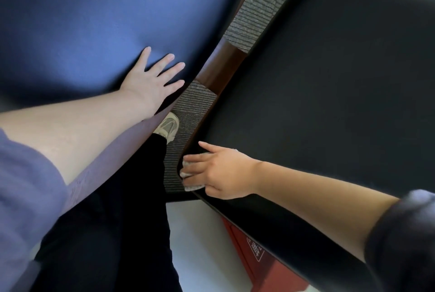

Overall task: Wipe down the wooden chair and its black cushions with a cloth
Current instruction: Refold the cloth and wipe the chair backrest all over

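A large black cushion (329, 94) fills the right half of the view. My right hand (221, 169) presses a pale cloth (191, 188) flat against the cushion's near left edge, fingers spread over it; most of the cloth is hidden under the palm. A brown wooden part of the chair (219, 68) shows in the gap between the two cushions. My left hand (153, 80) lies flat with fingers apart on a dark, blue-lit cushion (82, 28) at the upper left, holding nothing.
Grey ribbed carpet (256, 9) shows through the gap between the cushions. My black trouser leg (113, 221) and pale shoe (168, 127) stand below. A red box with white lettering (256, 249) sits on the light floor (197, 244) under the black cushion.
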The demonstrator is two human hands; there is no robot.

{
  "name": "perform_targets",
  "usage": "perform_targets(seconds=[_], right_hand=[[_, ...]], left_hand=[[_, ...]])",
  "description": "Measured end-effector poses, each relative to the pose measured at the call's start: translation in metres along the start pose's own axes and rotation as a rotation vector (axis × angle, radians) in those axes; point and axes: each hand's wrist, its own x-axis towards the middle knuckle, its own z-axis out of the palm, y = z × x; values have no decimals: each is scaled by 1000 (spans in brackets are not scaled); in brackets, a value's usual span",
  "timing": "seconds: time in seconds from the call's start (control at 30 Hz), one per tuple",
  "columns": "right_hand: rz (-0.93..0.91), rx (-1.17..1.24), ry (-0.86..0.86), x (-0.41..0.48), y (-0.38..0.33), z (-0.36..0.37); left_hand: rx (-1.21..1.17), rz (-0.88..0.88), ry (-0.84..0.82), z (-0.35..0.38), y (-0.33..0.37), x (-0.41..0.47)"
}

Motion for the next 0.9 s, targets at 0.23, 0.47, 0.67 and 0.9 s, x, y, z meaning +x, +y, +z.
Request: perform_targets(seconds=[0.23, 0.47, 0.67, 0.9], right_hand=[[-131, -22, -11, -26, -15, 7], [-189, -44, -42, -37, -20, 13], [-160, -135, -34, 10, -13, 18], [42, -166, -79, 47, -5, 14]], left_hand=[[-13, 15, 1, 6, -7, -11], [-45, 1, -34, 9, -12, -27], [-46, 15, -37, 10, -17, -30], [-55, 34, -5, 15, -20, -29]])
